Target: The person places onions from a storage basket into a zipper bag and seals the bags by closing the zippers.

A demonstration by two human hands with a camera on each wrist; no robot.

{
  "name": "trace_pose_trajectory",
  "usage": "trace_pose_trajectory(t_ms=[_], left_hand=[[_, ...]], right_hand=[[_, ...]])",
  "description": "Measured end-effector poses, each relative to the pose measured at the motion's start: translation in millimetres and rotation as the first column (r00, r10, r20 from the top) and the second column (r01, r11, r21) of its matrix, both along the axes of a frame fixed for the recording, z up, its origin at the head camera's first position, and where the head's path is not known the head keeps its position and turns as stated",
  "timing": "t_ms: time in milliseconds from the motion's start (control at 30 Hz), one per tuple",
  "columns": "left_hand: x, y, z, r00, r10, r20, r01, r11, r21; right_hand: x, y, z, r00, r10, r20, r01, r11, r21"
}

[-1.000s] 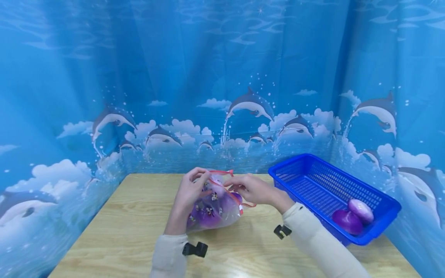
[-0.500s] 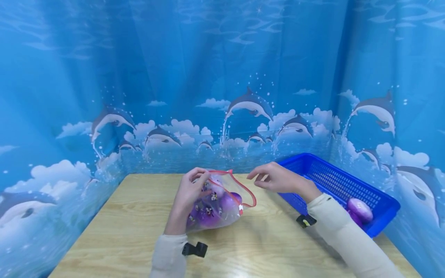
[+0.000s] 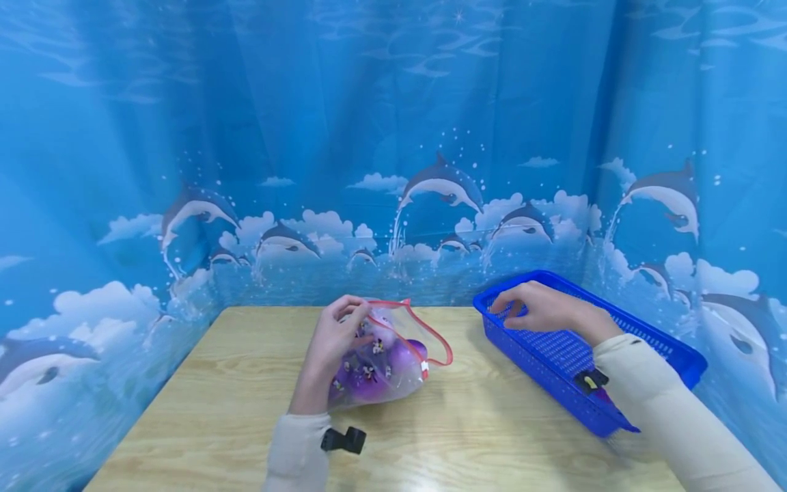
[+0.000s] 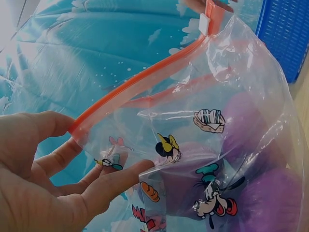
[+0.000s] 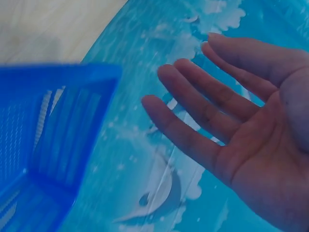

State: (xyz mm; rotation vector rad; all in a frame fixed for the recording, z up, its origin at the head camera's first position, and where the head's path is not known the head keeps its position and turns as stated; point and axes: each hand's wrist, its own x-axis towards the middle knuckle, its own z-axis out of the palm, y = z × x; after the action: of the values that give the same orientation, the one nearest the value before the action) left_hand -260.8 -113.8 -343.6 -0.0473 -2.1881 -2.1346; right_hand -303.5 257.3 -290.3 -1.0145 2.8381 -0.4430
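Note:
A clear zip bag (image 3: 387,383) with a red-orange slider edge and cartoon prints stands on the table, its mouth gaping. Inside are several rounded purple things (image 3: 406,357), blurred by the plastic. My left hand (image 3: 335,331) pinches the bag's rim at one end of the orange zip strip (image 4: 140,84); another finger lies against the printed side. To the right, my right hand (image 3: 544,307) hovers over the blue basket (image 3: 501,335) and holds nothing. Its fingers (image 5: 193,137) are spread and slightly bent. My right sleeve covers most of the basket's near end, where a sliver of purple shows.
The wooden table (image 3: 203,389) extends around the bag and under the basket. A blue curtain (image 3: 344,137) printed with dolphins hangs behind and at both sides. Black camera mounts (image 3: 346,440) sit on both wrists.
My right hand has let go of the bag's mouth and moved right, to above the basket. The bag's mouth has widened. My left hand stays in place.

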Motion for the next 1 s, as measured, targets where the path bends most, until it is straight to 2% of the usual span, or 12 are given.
trace_pose_trajectory(t_ms=[233, 533, 633, 800, 867, 1000], left_hand=[[1.5, -0.6, 2.6, 1.0, -0.006, 0.006, 0.006, 1.0, -0.009], [1.4, -0.7, 3.0, 1.0, 0.0, 0.008, 0.0, 1.0, -0.011], [0.3, -0.9, 2.2, 1.0, 0.0, 0.012, 0.0, 1.0, -0.016], [-0.3, -1.3, 0.7, 1.0, 0.002, 0.028, -0.001, 1.0, -0.025], [-0.2, -1.2, 0.2, 1.0, 0.002, 0.025, -0.002, 1.0, -0.019], [0.6, -0.8, -0.2, 1.0, 0.002, 0.008, -0.002, 1.0, -0.005]], right_hand=[[-7.7, 34.3, 1.1, 0.995, -0.046, 0.086, 0.042, 0.998, 0.057], [-15.5, 81.7, -11.7, 0.973, -0.135, 0.186, 0.108, 0.982, 0.152], [-15.5, 96.7, -13.9, 0.949, -0.204, 0.241, 0.165, 0.971, 0.172], [-14.5, 119.5, -16.2, 0.869, -0.332, 0.366, 0.278, 0.941, 0.195], [-13.6, 126.9, -18.3, 0.84, -0.374, 0.393, 0.315, 0.926, 0.21], [-12.1, 140.5, -23.8, 0.797, -0.453, 0.399, 0.381, 0.891, 0.249]])
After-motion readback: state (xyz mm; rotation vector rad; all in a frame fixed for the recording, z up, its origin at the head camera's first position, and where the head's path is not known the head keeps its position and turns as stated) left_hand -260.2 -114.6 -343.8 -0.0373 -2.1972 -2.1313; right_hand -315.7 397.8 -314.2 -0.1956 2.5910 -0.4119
